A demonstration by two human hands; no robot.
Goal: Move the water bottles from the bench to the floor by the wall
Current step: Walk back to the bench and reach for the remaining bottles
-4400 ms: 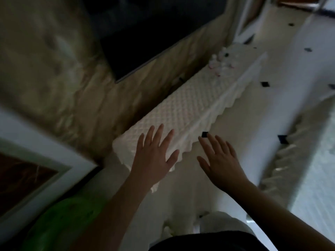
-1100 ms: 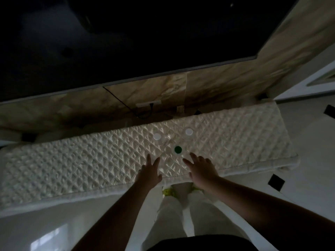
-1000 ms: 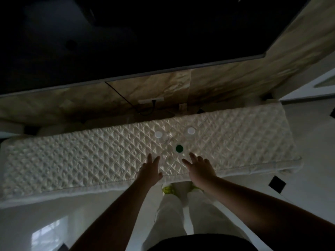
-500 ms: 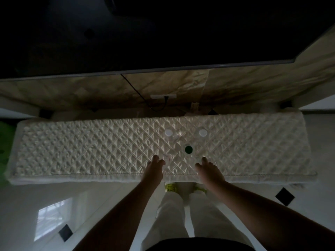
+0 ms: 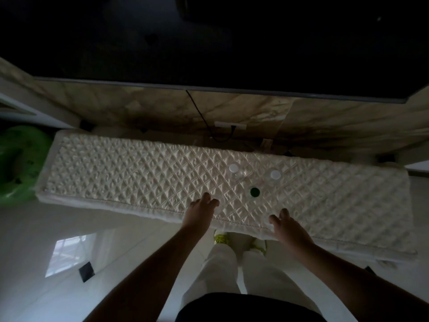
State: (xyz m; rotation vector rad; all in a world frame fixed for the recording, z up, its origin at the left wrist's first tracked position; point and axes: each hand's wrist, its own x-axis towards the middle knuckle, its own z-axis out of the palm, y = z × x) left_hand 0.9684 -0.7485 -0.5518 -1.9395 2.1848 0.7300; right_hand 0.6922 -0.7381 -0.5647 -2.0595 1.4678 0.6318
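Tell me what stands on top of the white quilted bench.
On the white quilted bench stand three clear water bottles: two white-capped, one green-capped. Whether the curled hands cover more bottles cannot be told.

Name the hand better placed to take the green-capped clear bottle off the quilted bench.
Right. The right hand sits just below and slightly right of the green-capped clear bottle; the left hand hovers further off to the bottle's left. Both hold nothing.

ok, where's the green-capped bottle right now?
Head view: the green-capped bottle stands on the quilted bench, right of centre, in front of the two white-capped bottles, between and beyond both hands.
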